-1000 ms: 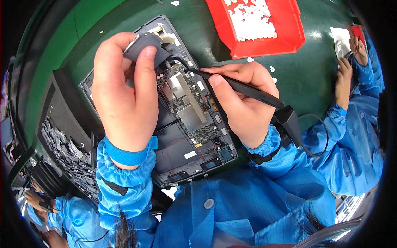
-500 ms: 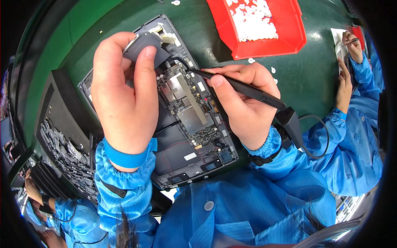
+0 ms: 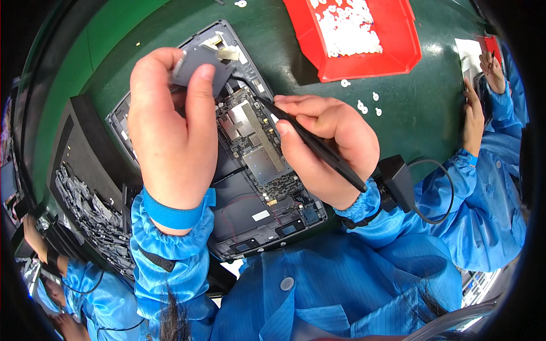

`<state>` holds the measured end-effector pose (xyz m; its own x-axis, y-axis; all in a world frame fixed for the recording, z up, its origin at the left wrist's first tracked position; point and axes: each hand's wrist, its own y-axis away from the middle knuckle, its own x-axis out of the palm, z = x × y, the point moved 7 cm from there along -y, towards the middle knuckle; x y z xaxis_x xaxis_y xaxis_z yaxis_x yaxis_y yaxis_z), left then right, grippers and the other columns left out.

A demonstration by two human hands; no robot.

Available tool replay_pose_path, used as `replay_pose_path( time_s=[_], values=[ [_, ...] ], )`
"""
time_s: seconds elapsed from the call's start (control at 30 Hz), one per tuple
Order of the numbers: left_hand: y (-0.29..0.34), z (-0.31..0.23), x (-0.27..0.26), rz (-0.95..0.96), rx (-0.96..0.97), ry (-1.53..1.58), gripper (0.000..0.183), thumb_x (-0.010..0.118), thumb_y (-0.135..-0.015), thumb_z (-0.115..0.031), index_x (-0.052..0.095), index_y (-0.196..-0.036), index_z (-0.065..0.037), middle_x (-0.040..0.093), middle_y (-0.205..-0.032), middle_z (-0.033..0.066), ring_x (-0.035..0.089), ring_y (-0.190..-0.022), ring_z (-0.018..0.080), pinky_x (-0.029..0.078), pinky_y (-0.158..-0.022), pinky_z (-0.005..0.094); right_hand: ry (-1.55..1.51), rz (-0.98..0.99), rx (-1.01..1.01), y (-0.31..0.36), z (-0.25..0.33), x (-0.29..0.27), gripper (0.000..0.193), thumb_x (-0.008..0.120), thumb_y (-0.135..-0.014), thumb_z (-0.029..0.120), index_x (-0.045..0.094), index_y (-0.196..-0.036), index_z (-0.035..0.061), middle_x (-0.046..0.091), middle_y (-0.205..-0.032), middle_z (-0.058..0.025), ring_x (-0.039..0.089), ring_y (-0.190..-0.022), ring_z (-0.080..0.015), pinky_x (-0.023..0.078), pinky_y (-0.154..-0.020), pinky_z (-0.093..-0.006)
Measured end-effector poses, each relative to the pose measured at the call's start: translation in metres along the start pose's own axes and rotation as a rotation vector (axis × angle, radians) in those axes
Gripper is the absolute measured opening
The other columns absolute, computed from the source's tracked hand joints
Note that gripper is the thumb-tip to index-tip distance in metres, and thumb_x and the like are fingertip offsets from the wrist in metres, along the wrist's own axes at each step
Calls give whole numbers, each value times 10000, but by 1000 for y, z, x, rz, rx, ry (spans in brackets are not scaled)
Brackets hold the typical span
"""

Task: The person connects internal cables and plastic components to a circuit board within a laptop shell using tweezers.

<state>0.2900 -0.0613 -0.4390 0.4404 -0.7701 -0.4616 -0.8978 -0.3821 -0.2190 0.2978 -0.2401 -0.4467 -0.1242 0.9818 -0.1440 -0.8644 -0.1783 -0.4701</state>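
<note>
An opened grey tablet-like device (image 3: 227, 199) lies tilted on the green table, its insides up, with a long circuit board (image 3: 250, 136) exposed. My left hand (image 3: 173, 125) is over its upper left part, pinching a thin dark grey plate (image 3: 199, 65) between thumb and fingers. The plate is raised at a slant, beside silvery tape flaps (image 3: 219, 45). My right hand (image 3: 335, 142) grips slim black tweezers (image 3: 313, 139) like a pen. Their tip points at the upper end of the board, close to a black cable; whether it touches is unclear.
A red bin (image 3: 392, 40) of white round tabs stands at the far right, with loose tabs (image 3: 362, 106) near it. At left is a black tray (image 3: 91, 199) full of small dark parts. Co-workers' hands (image 3: 472, 116) show at the right, others at lower left.
The tweezers have turned steeper, their rear end swinging down and toward me as my right hand rolled. The plate in my left hand tilted slightly. More loose white tabs show beside my right hand.
</note>
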Motion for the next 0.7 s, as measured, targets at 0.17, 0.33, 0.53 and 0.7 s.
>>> replay_pose_path(
  time_s=[0.17, 0.33, 0.53, 0.7],
  values=[
    [-1, -10, 7, 132, -96, -105, 352, 681, -804, -7, 485, -1093, 36, 602, -981, 92, 575, -872, 100, 471, -690, 218, 40, 23, -55, -2, 4, 1, 248, 717, -635, -103, 516, -745, -8, 600, -726, -131, 667, -748, -285, 540, -640, -341],
    [2, -13, 5, 123, -21, -263, 512, 781, -684, -23, 492, -1103, 26, 589, -1004, 100, 573, -873, 115, 468, -646, 215, 58, 6, -56, 1, 7, 2, 253, 717, -627, -108, 527, -763, -10, 592, -719, -126, 661, -740, -294, 535, -631, -353],
    [3, -15, 5, 122, 12, -289, 541, 795, -665, -33, 492, -1110, 25, 579, -1014, 104, 576, -821, 119, 472, -615, 224, 74, 145, -62, 3, 12, 4, 234, 674, -719, -123, 484, -809, -21, 632, -891, -197, 656, -904, -294, 523, -798, -383],
    [5, -19, 5, 118, 59, -341, 570, 799, -653, -39, 489, -1126, 24, 571, -1011, 112, 574, -793, 117, 470, -599, 224, 93, 129, -126, 4, 16, 2, 241, 680, -698, -133, 492, -802, -23, 634, -874, -200, 665, -877, -311, 535, -775, -394]
  ],
)
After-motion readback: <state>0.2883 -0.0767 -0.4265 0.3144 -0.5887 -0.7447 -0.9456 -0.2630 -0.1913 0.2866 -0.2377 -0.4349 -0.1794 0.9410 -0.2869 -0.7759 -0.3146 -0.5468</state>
